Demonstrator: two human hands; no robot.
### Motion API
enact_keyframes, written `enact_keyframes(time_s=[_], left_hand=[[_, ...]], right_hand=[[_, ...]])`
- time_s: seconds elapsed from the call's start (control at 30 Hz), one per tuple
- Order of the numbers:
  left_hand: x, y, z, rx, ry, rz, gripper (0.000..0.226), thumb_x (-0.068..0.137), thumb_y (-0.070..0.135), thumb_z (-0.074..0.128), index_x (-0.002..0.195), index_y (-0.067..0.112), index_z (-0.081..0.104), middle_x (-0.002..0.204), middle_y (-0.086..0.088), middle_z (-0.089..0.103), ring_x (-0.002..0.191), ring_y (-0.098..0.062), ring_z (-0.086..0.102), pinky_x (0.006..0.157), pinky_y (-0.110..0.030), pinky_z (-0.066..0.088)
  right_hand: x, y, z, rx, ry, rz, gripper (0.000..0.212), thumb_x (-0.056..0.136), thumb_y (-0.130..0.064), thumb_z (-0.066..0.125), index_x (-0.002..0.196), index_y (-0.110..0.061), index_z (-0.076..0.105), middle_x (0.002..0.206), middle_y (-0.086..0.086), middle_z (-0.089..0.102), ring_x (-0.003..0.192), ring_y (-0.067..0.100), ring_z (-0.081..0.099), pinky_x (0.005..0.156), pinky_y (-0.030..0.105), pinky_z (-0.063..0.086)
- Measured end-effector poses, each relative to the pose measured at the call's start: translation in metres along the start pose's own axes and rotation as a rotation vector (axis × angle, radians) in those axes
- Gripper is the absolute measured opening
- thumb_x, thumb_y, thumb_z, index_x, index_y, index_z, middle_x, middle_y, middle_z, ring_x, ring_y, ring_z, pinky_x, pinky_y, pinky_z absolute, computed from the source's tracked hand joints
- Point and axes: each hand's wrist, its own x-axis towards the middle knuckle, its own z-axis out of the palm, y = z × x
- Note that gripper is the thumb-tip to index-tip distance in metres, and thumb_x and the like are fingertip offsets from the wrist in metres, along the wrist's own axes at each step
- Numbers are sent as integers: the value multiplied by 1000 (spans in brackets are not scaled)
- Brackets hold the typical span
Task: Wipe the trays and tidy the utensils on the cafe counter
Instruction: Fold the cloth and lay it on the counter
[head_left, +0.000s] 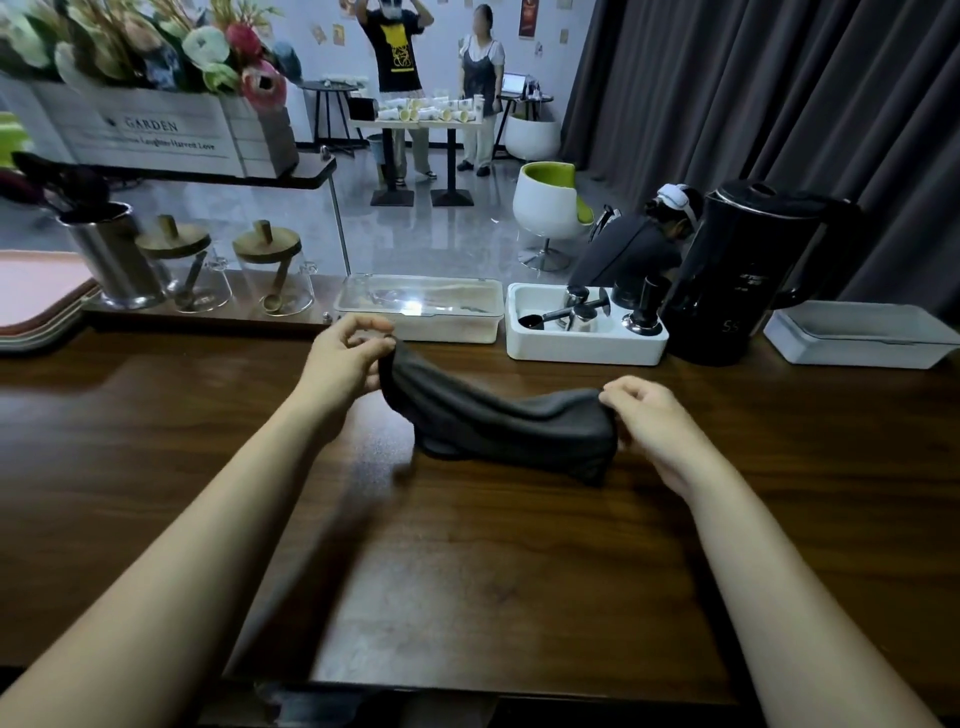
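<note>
The cloth (498, 426) is dark grey and hangs stretched between both hands above the middle of the counter (467, 597). The left hand (343, 358) pinches the upper left corner of the cloth between thumb and fingertips, with the other fingers curled. The right hand (649, 421) pinches the right end of the cloth and sits lower than the left hand, so the top edge slopes down from left to right. The bulk of the cloth sags between and below the hands. Whether its lower fold touches the counter cannot be told.

Items along the far edge of the counter, from left to right:
- a stack of trays (36, 312) at the left border, well apart from the cloth
- a steel cup (114, 260) holding dark utensils
- two glass jars (192, 280) with wooden lids
- a clear lidded box (421, 312), just beyond the left hand
- a white holder (587, 343) with coffee tools
- a black kettle (748, 270)
- a white box (857, 338)
</note>
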Motion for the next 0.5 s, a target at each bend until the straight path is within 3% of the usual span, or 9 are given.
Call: enact_keyframes(time_s=[0.13,0.23,0.3,0.37,0.43,0.5], left_hand=[[-17,-26,-12,325,-190,-143,19,95,-1,60,96,16,67,89,-9,59,54,-6,51,47,-18,44],[-38,-51,-22,563,-370,-254,7,98,11,64,103,16,66,80,-5,60,55,-7,53,47,-22,46],[-40,-59,-25,672,-331,-226,9,97,26,68,103,20,67,78,-3,65,62,-12,60,52,-28,54],[-31,-58,-25,775,-243,-166,16,92,40,72,96,25,66,74,2,73,63,-15,69,57,-32,61],[-20,-56,-21,902,-204,-129,24,88,50,72,93,29,64,73,6,75,63,-15,73,60,-33,63],[-11,-59,-16,993,-199,-111,27,87,54,71,96,30,63,77,6,75,66,-16,73,69,-36,63]], right_hand=[[-19,10,-5,-368,-366,163,20,98,-20,54,80,-15,61,64,1,58,60,14,58,62,30,52],[-32,21,-5,-611,-582,279,21,95,-33,63,79,-19,67,75,-1,68,63,12,56,53,24,42],[-30,22,0,-661,-538,283,34,91,-48,67,84,-16,72,72,-5,69,60,11,55,53,25,41],[-20,21,8,-668,-340,186,37,89,-55,67,83,-19,71,73,-7,70,67,15,61,62,29,46],[-11,16,22,-658,-138,45,26,90,-51,68,82,-26,68,82,-9,68,84,18,63,71,31,44],[-5,14,40,-662,-98,-62,10,92,-44,67,91,-34,68,97,-12,67,98,17,61,78,30,41]])
